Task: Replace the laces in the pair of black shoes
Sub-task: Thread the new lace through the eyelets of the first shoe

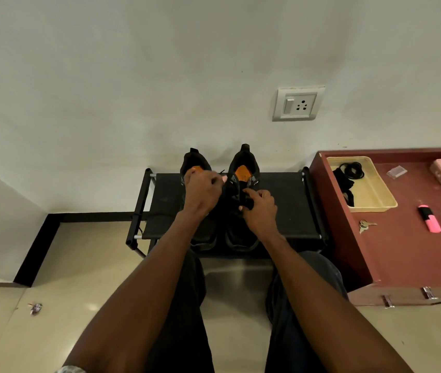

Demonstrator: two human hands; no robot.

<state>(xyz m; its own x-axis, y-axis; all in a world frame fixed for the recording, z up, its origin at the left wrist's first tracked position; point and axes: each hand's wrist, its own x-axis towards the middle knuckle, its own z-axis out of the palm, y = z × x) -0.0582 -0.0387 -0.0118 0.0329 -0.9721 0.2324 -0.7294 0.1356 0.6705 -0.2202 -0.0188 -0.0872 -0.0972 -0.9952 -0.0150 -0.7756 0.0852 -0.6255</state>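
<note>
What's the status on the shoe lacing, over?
Both hands on right shoe: left hand and right hand pinching its lace. Left shoe beside it. Nothing in the way.

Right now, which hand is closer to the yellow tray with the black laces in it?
The right hand. It works at the right shoe, on the side nearer the yellow tray. The left hand is at the left shoe, farther from the tray.

Head camera, looking steeply down, forward; hands near.
</note>
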